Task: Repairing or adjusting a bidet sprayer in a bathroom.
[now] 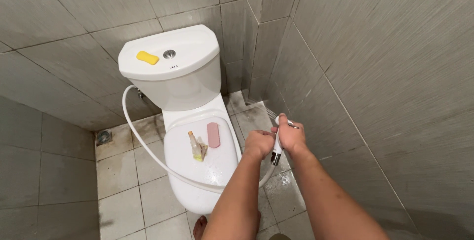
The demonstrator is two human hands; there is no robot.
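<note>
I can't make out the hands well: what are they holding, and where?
Both hands grip the white spray handle: right hand around its upper body, left hand beside it.

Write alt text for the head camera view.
Two bare hands, the left hand and the right hand, grip a white handheld bidet sprayer beside a white ceramic toilet in a grey-tiled corner. On its closed lid lie a pink oblong brush and a small yellow-tinted bottle; a yellow soap bar sits on the tank.

Closed toilet lid [217, 163] bears small bottle [193, 143] and pink brush [213, 135].
</note>
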